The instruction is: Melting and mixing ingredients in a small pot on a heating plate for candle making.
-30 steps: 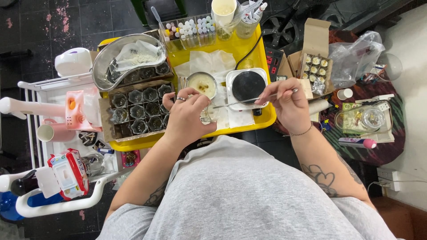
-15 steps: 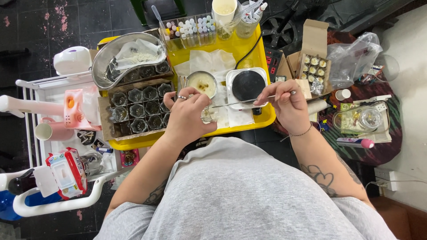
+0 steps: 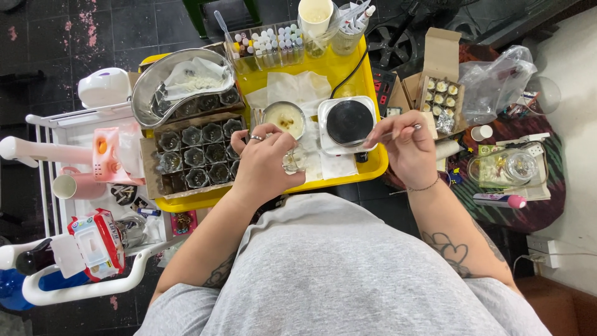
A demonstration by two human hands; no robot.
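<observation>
The thin metal rod (image 3: 379,136) has drawn right, pinched in the right hand (image 3: 407,152), away from the small glass jar (image 3: 293,160) the left hand (image 3: 264,163) clasps

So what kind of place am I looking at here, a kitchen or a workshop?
Most likely a small home craft setup, perhaps for candle making, not a kitchen. A yellow tray holds a small hot plate, a box of empty little glass cups and rows of small dropper bottles, all set low over a dark tiled floor.
</observation>
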